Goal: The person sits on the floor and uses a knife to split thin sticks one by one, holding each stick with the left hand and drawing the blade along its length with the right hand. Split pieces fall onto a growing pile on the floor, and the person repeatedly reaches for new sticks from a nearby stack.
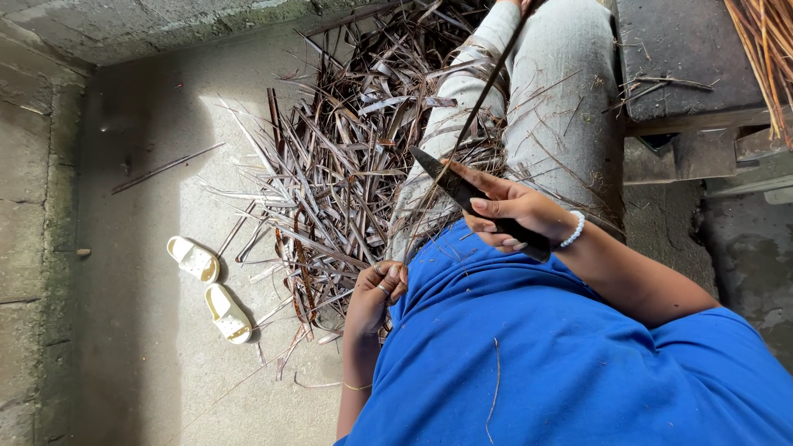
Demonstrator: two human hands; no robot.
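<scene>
My right hand [508, 216], with a white bead bracelet at the wrist, grips a dark knife [450, 183] whose blade points up-left. The blade lies against a long thin palm-leaf rib [483, 95] that runs from my lap up over my grey-trousered leg [557, 91]. My left hand [377, 289], wearing rings, is closed on the lower end of this rib beside my blue shirt [562, 363].
A heap of dry brown leaf strips [339, 165] covers the concrete floor left of my leg. A pair of cream sandals [211, 289] lies further left. A dark bench [686, 58] and a bundle of stripped ribs [764, 49] are at the upper right.
</scene>
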